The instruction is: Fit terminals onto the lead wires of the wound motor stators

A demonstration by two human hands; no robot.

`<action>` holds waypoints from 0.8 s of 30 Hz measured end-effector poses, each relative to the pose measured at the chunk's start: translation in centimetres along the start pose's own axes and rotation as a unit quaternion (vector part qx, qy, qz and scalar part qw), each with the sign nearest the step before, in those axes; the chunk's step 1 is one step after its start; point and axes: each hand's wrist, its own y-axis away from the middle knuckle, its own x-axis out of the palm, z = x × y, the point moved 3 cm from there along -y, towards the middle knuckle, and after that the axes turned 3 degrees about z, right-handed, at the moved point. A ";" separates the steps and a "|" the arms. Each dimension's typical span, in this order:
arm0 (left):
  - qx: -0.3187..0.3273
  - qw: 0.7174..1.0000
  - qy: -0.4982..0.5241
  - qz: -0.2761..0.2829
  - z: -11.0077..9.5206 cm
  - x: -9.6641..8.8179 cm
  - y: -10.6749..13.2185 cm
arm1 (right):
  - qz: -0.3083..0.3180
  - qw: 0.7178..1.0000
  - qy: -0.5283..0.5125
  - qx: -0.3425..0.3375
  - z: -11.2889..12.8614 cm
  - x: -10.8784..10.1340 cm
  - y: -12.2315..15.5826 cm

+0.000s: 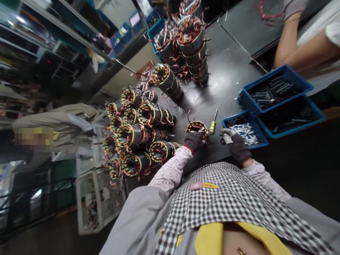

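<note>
A wire-wound motor stator (197,126) stands near the front edge of the dark table, with thin lead wires sticking up from it. My left hand (195,140), in a dark glove, is closed on the near side of its rim. Just right of the stator lies a screwdriver (213,126) with a yellow handle, its shaft pointing away from me. My gloved right hand (238,146) is beside a small blue tray (262,142) of white and blue pieces. Its thumb and fingers are pinched together; whatever they hold is too small to make out.
Several stacked stators (130,136) crowd the left side, and taller stacks (195,53) stand at the back. Two larger blue bins (288,102) with dark strips sit to the right. A co-worker's arm (290,44) reaches in at top right. A pale crate (99,202) is lower left.
</note>
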 end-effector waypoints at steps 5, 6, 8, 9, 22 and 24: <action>-0.049 0.997 0.051 -0.011 -1.2 1.0 1.5 | 0.061 0.990 0.085 -0.092 0.3 0.9 -1.9; -0.048 0.997 0.056 -0.015 -1.3 0.9 1.6 | 0.065 0.988 0.101 -0.095 0.4 0.9 -2.3; -0.045 0.997 0.062 -0.017 -1.3 0.7 1.6 | 0.066 0.986 0.121 -0.088 0.3 1.0 -3.1; -0.044 0.997 0.064 -0.018 -1.3 0.6 1.6 | 0.067 0.987 0.122 -0.080 0.2 1.2 -3.5; -0.029 0.996 0.083 -0.032 -1.2 0.7 1.6 | 0.120 0.991 0.031 -0.056 -1.1 4.5 -5.1; -0.023 0.996 0.082 -0.031 -1.1 0.8 1.6 | 0.135 0.982 0.095 -0.088 -0.5 4.9 -5.3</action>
